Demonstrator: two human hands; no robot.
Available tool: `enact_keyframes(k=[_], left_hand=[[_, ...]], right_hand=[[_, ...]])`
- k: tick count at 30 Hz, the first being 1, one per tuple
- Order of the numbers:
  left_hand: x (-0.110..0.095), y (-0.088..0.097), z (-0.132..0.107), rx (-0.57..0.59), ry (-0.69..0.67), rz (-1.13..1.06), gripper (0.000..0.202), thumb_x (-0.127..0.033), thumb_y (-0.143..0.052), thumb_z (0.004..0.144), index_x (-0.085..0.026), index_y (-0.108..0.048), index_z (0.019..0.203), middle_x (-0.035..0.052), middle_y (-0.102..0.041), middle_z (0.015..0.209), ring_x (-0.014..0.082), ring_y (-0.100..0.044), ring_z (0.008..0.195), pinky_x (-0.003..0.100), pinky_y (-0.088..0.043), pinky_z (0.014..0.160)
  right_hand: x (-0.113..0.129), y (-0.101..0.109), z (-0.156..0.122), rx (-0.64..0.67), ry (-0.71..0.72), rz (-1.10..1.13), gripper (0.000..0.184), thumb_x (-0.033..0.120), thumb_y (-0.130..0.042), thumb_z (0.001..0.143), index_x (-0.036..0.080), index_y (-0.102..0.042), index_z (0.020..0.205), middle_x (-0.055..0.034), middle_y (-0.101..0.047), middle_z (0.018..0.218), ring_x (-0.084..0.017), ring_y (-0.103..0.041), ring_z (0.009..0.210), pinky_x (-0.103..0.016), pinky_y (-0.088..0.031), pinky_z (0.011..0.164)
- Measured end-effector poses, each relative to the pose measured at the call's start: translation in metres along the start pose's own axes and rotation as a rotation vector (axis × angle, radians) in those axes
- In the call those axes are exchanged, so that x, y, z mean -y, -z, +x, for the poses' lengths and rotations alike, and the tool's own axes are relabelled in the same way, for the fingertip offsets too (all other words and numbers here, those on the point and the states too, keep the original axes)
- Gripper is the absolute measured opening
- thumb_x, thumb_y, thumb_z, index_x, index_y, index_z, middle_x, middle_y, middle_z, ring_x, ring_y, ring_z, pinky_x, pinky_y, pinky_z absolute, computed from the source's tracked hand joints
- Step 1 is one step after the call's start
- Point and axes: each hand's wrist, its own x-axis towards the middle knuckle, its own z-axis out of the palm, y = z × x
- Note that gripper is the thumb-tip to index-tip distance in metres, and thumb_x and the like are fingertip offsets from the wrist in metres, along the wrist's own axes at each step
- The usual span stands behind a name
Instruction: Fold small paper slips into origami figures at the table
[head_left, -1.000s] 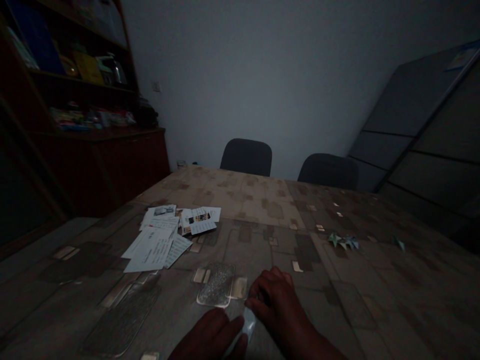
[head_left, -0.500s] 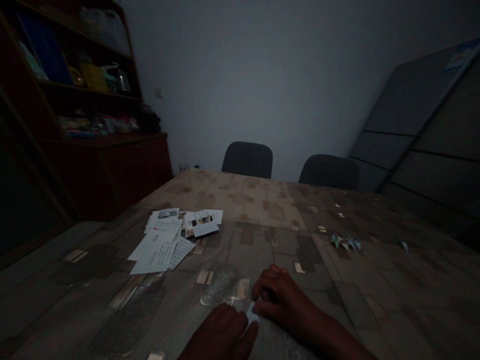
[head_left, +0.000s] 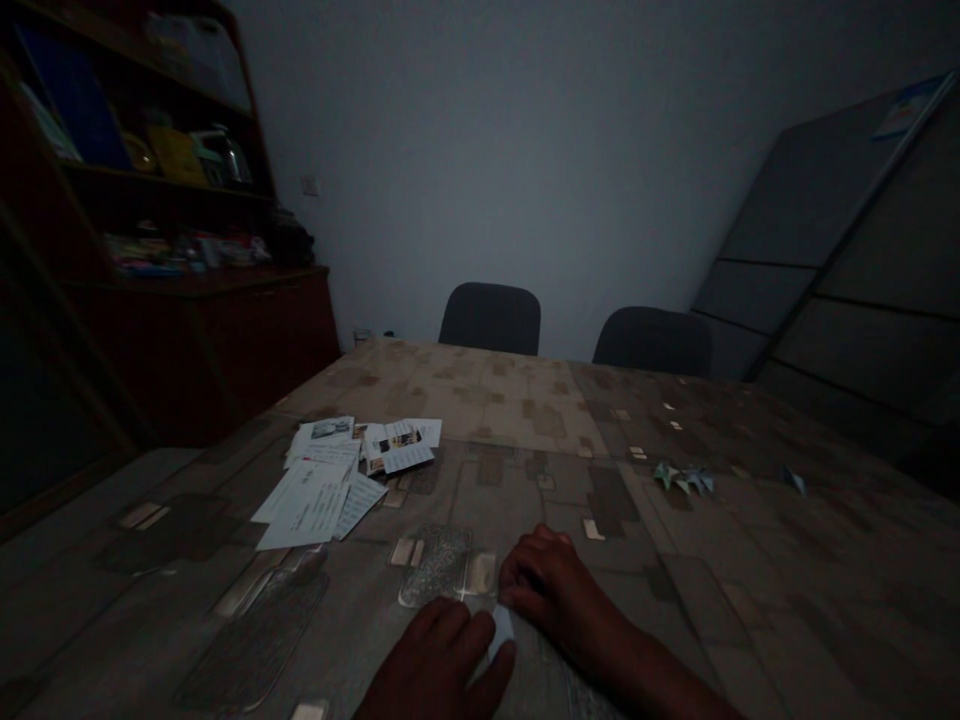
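A small folded piece of white paper [head_left: 502,632] lies low in the middle of the head view, between my two hands. My left hand [head_left: 441,652] grips its lower left side between thumb and fingers. On the other side, my right hand [head_left: 551,582] has its fingers curled, with thumb and forefinger pinched at the paper's upper end. Part of the paper is hidden under the fingers. Off to the right stand several small folded paper figures [head_left: 684,480], with another folded piece [head_left: 793,481] farther right.
Loose printed sheets [head_left: 311,500] and small cards [head_left: 401,445] are heaped on the left of the patterned tablecloth [head_left: 480,395]. Two dark chairs [head_left: 490,318] stand behind the table's far edge. A shelf cabinet [head_left: 277,320] is at the left, a grey panelled unit [head_left: 780,220] at the right.
My right thumb has slid up to the paper's upper end, so more of the paper shows. My left hand keeps its grip. The view has shifted slightly.
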Motion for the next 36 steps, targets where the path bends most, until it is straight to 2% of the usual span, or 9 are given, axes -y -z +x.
enact_keyframes(k=[7, 11, 14, 19, 23, 25, 27, 31, 36], left_hand=[[0.004, 0.014, 0.002, 0.159, -0.202, 0.115, 0.016, -0.01, -0.068, 0.081, -0.021, -0.058, 0.088, -0.0036, -0.061, 0.07, 0.0148, -0.056, 0.061, 0.027, -0.04, 0.053], [0.004, 0.01, 0.002, 0.067, -0.29, 0.175, 0.011, -0.011, -0.062, 0.086, -0.021, -0.06, 0.089, -0.0026, -0.058, 0.067, 0.0151, -0.049, 0.057, 0.028, -0.034, 0.05], [0.002, 0.006, 0.004, -0.018, -0.275, 0.178, 0.016, -0.01, -0.053, 0.091, -0.02, -0.059, 0.08, -0.0019, -0.055, 0.062, 0.0157, -0.044, 0.054, 0.03, -0.031, 0.047], [0.0, 0.014, 0.008, 0.053, -0.325, 0.202, 0.008, -0.012, -0.062, 0.088, -0.019, -0.063, 0.089, -0.0019, -0.059, 0.067, 0.0155, -0.048, 0.059, 0.029, -0.034, 0.052], [0.001, 0.014, 0.006, 0.052, -0.292, 0.186, 0.008, -0.013, -0.064, 0.087, -0.019, -0.062, 0.083, -0.0019, -0.057, 0.066, 0.0154, -0.047, 0.058, 0.028, -0.034, 0.052], [0.003, 0.009, 0.001, 0.066, -0.296, 0.191, 0.006, -0.015, -0.065, 0.087, -0.02, -0.063, 0.088, -0.0017, -0.058, 0.069, 0.0158, -0.047, 0.06, 0.028, -0.035, 0.053], [0.006, 0.001, -0.005, 0.022, -0.296, 0.175, 0.008, -0.016, -0.063, 0.088, -0.02, -0.063, 0.095, -0.0008, -0.059, 0.072, 0.0165, -0.046, 0.061, 0.029, -0.035, 0.054], [0.007, -0.008, -0.01, -0.048, -0.277, 0.167, 0.009, -0.014, -0.055, 0.092, -0.02, -0.062, 0.09, -0.0006, -0.054, 0.067, 0.0167, -0.043, 0.058, 0.029, -0.033, 0.051], [0.005, 0.001, -0.004, 0.022, -0.285, 0.153, 0.011, -0.012, -0.055, 0.092, -0.019, -0.063, 0.09, -0.0005, -0.057, 0.069, 0.0166, -0.045, 0.06, 0.029, -0.034, 0.052]], right_hand=[[-0.003, 0.007, 0.0, 0.029, 0.024, 0.015, 0.028, 0.016, -0.087, 0.068, 0.02, -0.066, 0.085, 0.0065, -0.06, 0.073, -0.016, -0.056, 0.08, -0.028, -0.034, 0.078], [0.002, 0.006, -0.001, 0.012, -0.01, 0.015, 0.019, 0.01, -0.078, 0.076, 0.019, -0.064, 0.082, 0.0049, -0.06, 0.074, -0.017, -0.056, 0.082, -0.029, -0.034, 0.079], [0.007, 0.003, -0.002, -0.009, -0.033, 0.014, 0.015, 0.007, -0.07, 0.081, 0.019, -0.062, 0.08, 0.003, -0.063, 0.079, -0.018, -0.056, 0.087, -0.03, -0.034, 0.081], [0.01, -0.004, -0.005, -0.063, -0.042, 0.009, 0.018, 0.004, -0.063, 0.085, 0.02, -0.058, 0.081, 0.002, -0.065, 0.086, -0.018, -0.054, 0.09, -0.032, -0.033, 0.085], [0.011, -0.005, -0.006, -0.111, -0.047, 0.018, 0.019, 0.002, -0.064, 0.084, 0.02, -0.057, 0.079, 0.0017, -0.064, 0.084, -0.018, -0.054, 0.086, -0.031, -0.034, 0.083], [0.012, -0.004, -0.006, -0.121, -0.056, 0.038, 0.019, 0.002, -0.064, 0.084, 0.019, -0.057, 0.077, 0.002, -0.063, 0.08, -0.018, -0.054, 0.083, -0.031, -0.035, 0.081], [0.012, -0.002, -0.006, -0.117, -0.067, 0.063, 0.017, 0.004, -0.064, 0.085, 0.018, -0.059, 0.076, 0.0022, -0.061, 0.077, -0.017, -0.055, 0.081, -0.03, -0.036, 0.079], [0.012, -0.002, -0.005, -0.091, -0.055, 0.042, 0.014, 0.008, -0.073, 0.077, 0.019, -0.064, 0.077, 0.0028, -0.06, 0.075, -0.018, -0.056, 0.083, -0.031, -0.035, 0.08], [0.008, -0.004, -0.004, -0.098, -0.037, 0.019, 0.017, 0.003, -0.068, 0.08, 0.019, -0.063, 0.079, 0.0026, -0.064, 0.081, -0.017, -0.056, 0.087, -0.031, -0.033, 0.083]])
